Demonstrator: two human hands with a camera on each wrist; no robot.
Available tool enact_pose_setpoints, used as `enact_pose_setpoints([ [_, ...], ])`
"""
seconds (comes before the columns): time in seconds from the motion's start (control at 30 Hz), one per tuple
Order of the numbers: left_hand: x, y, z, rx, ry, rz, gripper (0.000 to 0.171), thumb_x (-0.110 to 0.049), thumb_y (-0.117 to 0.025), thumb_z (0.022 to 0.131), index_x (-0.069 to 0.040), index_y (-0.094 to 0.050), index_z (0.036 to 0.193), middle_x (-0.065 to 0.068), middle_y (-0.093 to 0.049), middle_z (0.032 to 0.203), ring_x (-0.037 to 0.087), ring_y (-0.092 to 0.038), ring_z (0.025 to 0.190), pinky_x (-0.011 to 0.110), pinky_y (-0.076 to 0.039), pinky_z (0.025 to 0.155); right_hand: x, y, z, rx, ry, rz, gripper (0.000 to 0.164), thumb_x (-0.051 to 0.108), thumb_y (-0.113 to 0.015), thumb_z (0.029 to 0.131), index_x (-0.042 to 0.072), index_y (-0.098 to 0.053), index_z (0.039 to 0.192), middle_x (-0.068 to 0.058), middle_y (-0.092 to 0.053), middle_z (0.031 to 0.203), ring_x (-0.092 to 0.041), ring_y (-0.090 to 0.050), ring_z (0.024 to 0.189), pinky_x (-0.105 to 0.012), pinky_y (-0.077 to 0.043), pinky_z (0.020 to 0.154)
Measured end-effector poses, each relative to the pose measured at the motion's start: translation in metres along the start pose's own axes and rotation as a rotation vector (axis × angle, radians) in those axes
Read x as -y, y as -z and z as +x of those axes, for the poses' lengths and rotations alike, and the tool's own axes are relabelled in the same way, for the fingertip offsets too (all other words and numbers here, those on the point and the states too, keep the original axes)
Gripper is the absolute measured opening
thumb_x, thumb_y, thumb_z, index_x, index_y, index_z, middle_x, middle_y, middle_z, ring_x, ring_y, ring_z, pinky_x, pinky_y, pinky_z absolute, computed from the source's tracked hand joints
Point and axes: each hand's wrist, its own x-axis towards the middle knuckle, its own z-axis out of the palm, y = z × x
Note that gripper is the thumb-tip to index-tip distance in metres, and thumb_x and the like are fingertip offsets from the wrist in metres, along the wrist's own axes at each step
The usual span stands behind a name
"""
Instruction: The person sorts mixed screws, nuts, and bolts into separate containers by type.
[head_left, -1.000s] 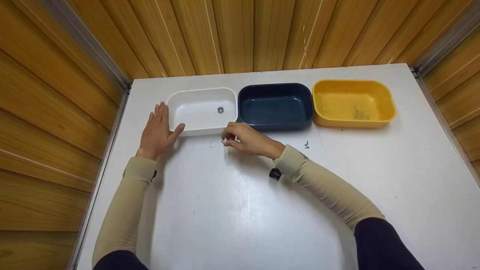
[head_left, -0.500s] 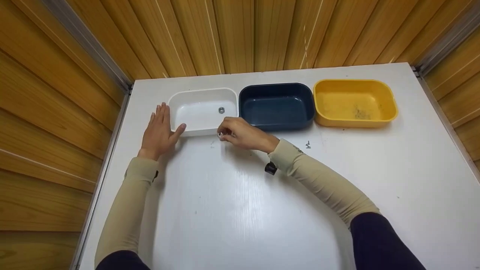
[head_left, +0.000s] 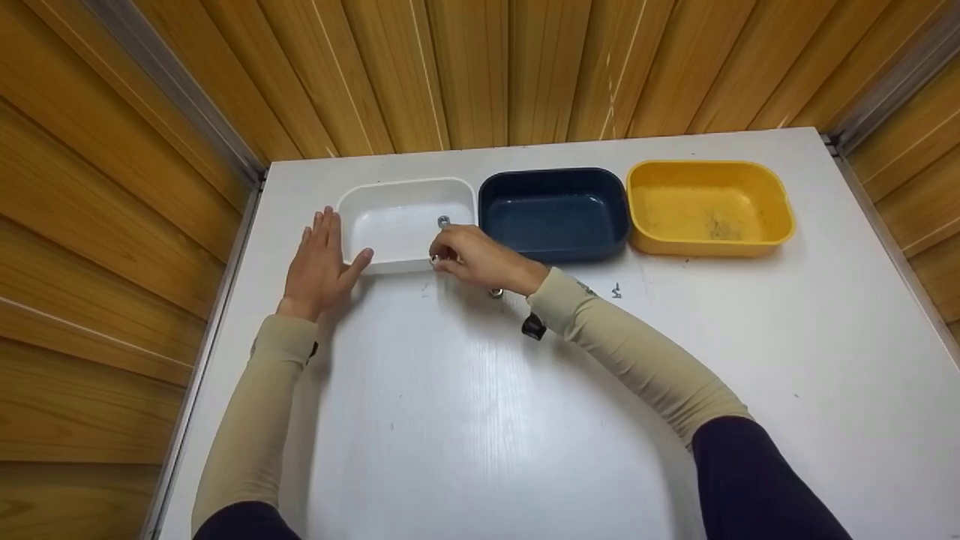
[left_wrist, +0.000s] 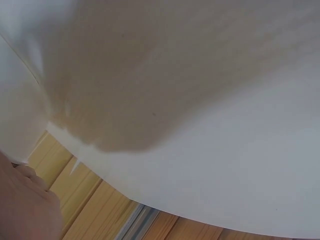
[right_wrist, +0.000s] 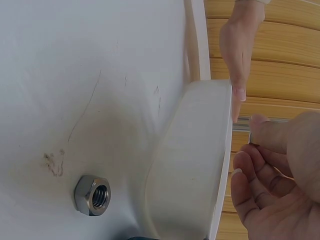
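My right hand (head_left: 480, 259) pinches a small shiny metal nut (head_left: 434, 259) between thumb and fingertips, right at the front rim of the white bin (head_left: 397, 266). The fingers largely hide the nut. Straight fingers of my left hand (head_left: 319, 262) lie along the bin's left side, with the thumb at its front rim. Inside the bin, toward the right, sits another nut (head_left: 443, 221), partly overlapped by the right hand in the head view. A third hex nut (right_wrist: 92, 195) lies on the white table in front of the bin, under the right wrist.
Right of the white bin stand a dark blue bin (head_left: 555, 251) and a yellow bin (head_left: 712, 247), side by side. Small screws (head_left: 616, 290) lie on the table (head_left: 450, 420) in front of them. Wood-panelled walls (head_left: 472, 75) enclose the back and sides.
My right hand has moved a little up and left with the nut, to the white bin's front rim. The nut on the table has come into view beneath it. My left hand stays in place.
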Motion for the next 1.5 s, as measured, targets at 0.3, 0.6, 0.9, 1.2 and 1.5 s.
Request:
enact_pose_setpoints([
  [0.3, -0.003, -0.001, 0.004, 0.002, -0.009, -0.006, 0.105, -0.071, -0.041, 0.105, 0.007, -0.009, 0.168, 0.025, -0.008, 0.178, 0.039, -0.006, 0.167, 0.050, -0.004, 0.137, -0.006, 0.001, 0.007, -0.021, -0.016, -0.020, 0.018, 0.010, -0.070, 0.103, -0.004, -0.073, 0.114, -0.018, -0.073, 0.107, -0.029, -0.068, 0.100, -0.040, -0.057, 0.092],
  [0.6, 0.001, 0.001, 0.000, -0.009, -0.015, -0.013, 0.105, -0.070, -0.041, 0.105, 0.008, -0.010, 0.168, 0.026, -0.009, 0.177, 0.041, -0.007, 0.167, 0.051, -0.006, 0.136, -0.005, -0.002, 0.019, -0.028, -0.040, -0.014, 0.017, 0.009, -0.070, 0.103, -0.003, -0.074, 0.114, -0.017, -0.072, 0.109, -0.027, -0.067, 0.101, -0.038, -0.056, 0.093],
  [0.9, 0.010, 0.004, -0.013, -0.014, 0.013, 0.000, 0.106, -0.071, -0.042, 0.104, 0.008, -0.011, 0.168, 0.027, -0.011, 0.177, 0.044, -0.009, 0.166, 0.054, -0.008, 0.136, 0.000, -0.009, 0.042, -0.011, -0.030, 0.004, 0.020, 0.009, -0.069, 0.104, -0.005, -0.074, 0.117, -0.020, -0.071, 0.110, -0.027, -0.067, 0.100, -0.036, -0.057, 0.090],
  [1.2, 0.003, 0.000, -0.004, -0.008, 0.002, 0.001, 0.106, -0.072, -0.041, 0.104, 0.008, -0.011, 0.168, 0.026, -0.011, 0.177, 0.043, -0.009, 0.166, 0.053, -0.007, 0.136, -0.011, -0.002, 0.055, -0.041, -0.082, -0.026, 0.018, 0.008, -0.068, 0.103, -0.005, -0.075, 0.114, -0.020, -0.070, 0.107, -0.027, -0.066, 0.099, -0.037, -0.056, 0.090],
  [1.5, 0.002, 0.000, 0.001, -0.003, -0.002, 0.010, 0.106, -0.072, -0.040, 0.105, 0.008, -0.012, 0.168, 0.027, -0.012, 0.177, 0.043, -0.009, 0.166, 0.054, -0.008, 0.136, -0.024, -0.002, 0.072, -0.066, -0.123, -0.053, 0.018, 0.006, -0.068, 0.103, -0.007, -0.075, 0.114, -0.021, -0.069, 0.109, -0.031, -0.068, 0.105, -0.038, -0.058, 0.094],
])
